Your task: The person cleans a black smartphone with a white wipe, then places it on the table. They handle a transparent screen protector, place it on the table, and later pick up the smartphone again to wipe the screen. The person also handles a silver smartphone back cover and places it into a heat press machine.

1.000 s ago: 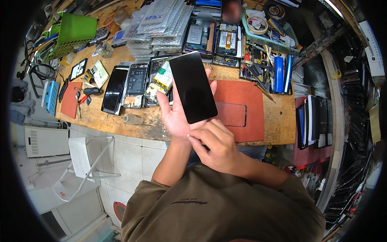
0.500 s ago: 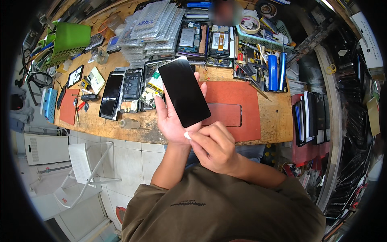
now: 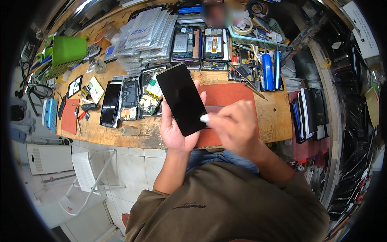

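A dark smartphone (image 3: 181,97), its black screen facing up, lies tilted in my left hand (image 3: 176,135), with fingers around its edges. My right hand (image 3: 238,127), blurred by motion, pinches a small white wad (image 3: 204,118) against the lower right edge of the screen. I cannot tell whether the wad is tissue or cotton. Below the phone, a red-orange mat (image 3: 229,94) lies on the wooden bench (image 3: 276,125), partly hidden by my hands.
Opened phones (image 3: 130,97) and a dark phone (image 3: 111,103) lie left of my hands. Bubble-wrap packets (image 3: 147,36) are stacked behind. At right stand a tool tray (image 3: 242,72) and blue cylinders (image 3: 267,72). A small bottle (image 3: 130,130) lies near the front edge.
My right hand has moved right and up with the white wad, from beside the left palm to the phone's lower right edge. The phone has shifted slightly left and down.
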A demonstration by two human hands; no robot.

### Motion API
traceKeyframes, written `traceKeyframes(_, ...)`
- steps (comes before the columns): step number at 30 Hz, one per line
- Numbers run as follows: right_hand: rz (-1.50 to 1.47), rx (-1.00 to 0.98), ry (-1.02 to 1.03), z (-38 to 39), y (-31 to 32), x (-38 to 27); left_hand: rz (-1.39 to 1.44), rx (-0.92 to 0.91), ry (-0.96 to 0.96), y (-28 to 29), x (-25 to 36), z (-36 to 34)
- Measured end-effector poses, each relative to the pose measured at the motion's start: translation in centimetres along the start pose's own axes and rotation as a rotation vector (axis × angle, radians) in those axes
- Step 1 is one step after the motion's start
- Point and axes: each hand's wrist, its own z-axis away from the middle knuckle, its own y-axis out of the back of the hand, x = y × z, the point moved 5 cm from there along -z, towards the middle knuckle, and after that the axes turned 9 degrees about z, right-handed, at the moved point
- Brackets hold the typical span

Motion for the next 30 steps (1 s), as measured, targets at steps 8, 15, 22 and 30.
traceKeyframes(8,-0.012,0.073,0.069,-5.3,-0.9,2.9,0.171,-0.291,0.246,-0.7,-1.3,1.4)
traceKeyframes(15,-0.021,0.117,0.145,-8.6,-0.3,5.3,-0.119,-0.150,0.198,0.0,-1.6,2.0)
traceKeyframes(22,0.025,0.018,0.255,-9.4,-2.6,3.1,-0.048,-0.138,0.321,1.0,-2.6,2.1)
traceKeyframes(30,0.092,0.051,0.195,-9.1,-0.6,3.6,-0.154,-0.170,0.260,1.1,-1.1,2.0)
